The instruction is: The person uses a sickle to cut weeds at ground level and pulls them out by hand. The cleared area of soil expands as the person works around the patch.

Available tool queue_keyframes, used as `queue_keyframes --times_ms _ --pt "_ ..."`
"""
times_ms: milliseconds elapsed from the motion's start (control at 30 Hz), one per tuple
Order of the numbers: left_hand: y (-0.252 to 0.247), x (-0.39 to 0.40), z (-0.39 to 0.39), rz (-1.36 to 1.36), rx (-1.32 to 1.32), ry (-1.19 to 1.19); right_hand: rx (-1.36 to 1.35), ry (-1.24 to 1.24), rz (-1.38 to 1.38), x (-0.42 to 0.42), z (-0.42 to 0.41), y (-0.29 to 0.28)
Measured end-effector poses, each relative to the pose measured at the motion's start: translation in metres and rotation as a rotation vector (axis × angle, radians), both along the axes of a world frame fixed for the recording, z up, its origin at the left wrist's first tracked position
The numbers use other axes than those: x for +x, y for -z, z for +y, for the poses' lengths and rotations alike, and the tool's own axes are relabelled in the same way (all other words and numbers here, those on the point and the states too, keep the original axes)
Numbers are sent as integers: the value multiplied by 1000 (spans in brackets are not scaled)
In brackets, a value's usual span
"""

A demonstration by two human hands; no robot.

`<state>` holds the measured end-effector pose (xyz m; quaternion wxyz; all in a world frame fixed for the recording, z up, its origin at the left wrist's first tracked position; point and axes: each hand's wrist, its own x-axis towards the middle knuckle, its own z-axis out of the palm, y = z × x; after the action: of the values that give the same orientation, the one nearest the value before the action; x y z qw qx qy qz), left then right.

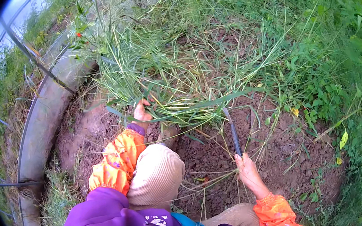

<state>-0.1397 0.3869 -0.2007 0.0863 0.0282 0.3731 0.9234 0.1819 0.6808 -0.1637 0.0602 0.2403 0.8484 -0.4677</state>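
My left hand (142, 113) is closed around the stems of a large bunch of long green grass (124, 82), low down beside my knee. My right hand (247, 169) grips the black handle of a hand tool (235, 136), along with several thin, branching stalks. The tool's narrow metal blade points away from me, its tip up against the grass. Blades of grass cross between my left hand and the tool. The blade's exact shape is partly hidden there. Both forearms wear orange patterned sleeve covers.
Reddish-brown bare soil (277, 155) lies under and around my hands. Dense weeds (329, 85) stand at the right. A curved grey strip (43, 122) and metal poles (38, 63) run along the left. A plant with red peppers (79, 34) grows at the upper left.
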Motion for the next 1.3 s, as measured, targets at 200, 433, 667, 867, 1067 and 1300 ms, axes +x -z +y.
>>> queue_keyframes --times_ms 200,433,667,867,1067,1300 --pt "30 -33 -32 -273 -95 74 194 -72 64 -19 -3 -2" --pt "45 -19 -28 53 -107 131 222 -100 99 -22 -8 17" --pt "-28 42 7 -78 -68 56 158 -64 62 12 4 -25" --pt "-90 14 -131 -151 -308 -253 24 -10 357 -19 -31 -39" --pt "-81 5 -274 -65 -683 -651 -55 242 457 -32 -16 -17" --pt "-130 104 -435 -142 -1325 -1086 58 92 383 -26 -17 -3"
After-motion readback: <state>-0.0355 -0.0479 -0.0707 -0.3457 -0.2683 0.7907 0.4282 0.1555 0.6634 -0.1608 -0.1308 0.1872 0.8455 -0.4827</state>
